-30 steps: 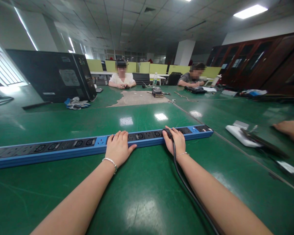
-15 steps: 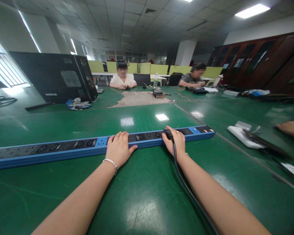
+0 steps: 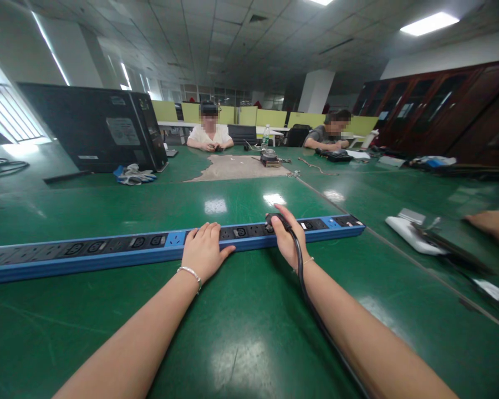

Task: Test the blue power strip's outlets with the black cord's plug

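Note:
A long blue power strip (image 3: 128, 256) with black and blue sockets lies across the green table, from the left edge to right of centre. My left hand (image 3: 203, 247) rests over its middle, fingers wrapped across the top and thumb along the front side. Above the strip, right of centre, my right hand (image 3: 290, 239) grips a black plug (image 3: 279, 222) between thumb and fingers. The plug is tilted and held over the sockets. Its black cable (image 3: 316, 318) runs down past my right wrist to the bottom edge.
A black computer case (image 3: 103, 130) and gloves (image 3: 134, 175) stand back left. Two people sit across the green table (image 3: 241, 310). At right are a white device (image 3: 413, 235), a dark flat object and another person's hand (image 3: 493, 226). A bottle (image 3: 266, 136) stands at the far side.
My right hand has lifted and shifted slightly left, and the plug, earlier down at a socket, is now raised and tilted above the strip. My left hand stays on the strip.

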A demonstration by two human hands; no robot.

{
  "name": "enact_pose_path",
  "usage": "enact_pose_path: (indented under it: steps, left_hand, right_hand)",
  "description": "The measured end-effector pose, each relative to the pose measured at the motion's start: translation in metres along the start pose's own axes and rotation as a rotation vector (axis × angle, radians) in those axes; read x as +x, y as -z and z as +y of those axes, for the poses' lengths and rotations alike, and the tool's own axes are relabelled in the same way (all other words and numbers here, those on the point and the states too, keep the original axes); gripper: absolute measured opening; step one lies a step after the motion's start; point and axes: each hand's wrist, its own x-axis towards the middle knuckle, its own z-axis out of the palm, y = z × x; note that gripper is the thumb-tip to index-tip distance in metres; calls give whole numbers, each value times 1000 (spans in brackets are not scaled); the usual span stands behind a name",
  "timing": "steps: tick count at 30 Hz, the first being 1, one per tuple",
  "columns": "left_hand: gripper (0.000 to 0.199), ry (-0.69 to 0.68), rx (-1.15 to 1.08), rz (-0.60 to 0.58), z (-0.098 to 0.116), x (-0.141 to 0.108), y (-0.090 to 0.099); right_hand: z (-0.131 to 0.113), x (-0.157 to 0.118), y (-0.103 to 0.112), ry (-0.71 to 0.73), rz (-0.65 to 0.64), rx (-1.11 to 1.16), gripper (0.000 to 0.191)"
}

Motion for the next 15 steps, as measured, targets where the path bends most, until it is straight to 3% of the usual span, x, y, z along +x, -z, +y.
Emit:
enact_pose_path:
  steps: [4, 7, 11, 15]
  left_hand:
    - [59, 1, -48, -9, -6, 3, 1]
    - [53, -9, -65, 16, -8, 3, 1]
    - [40, -15, -68, 44, -7, 2, 1]
    - [34, 2, -70, 52, -5, 2, 2]
  right_hand:
    - [-26, -6, -36, 13, -223, -22, 34]
    - [-40, -11, -63, 80, -333, -176, 30]
    - [-52, -14, -83, 117, -293, -457, 29]
    - [-59, -14, -88, 139, -260, -611, 31]
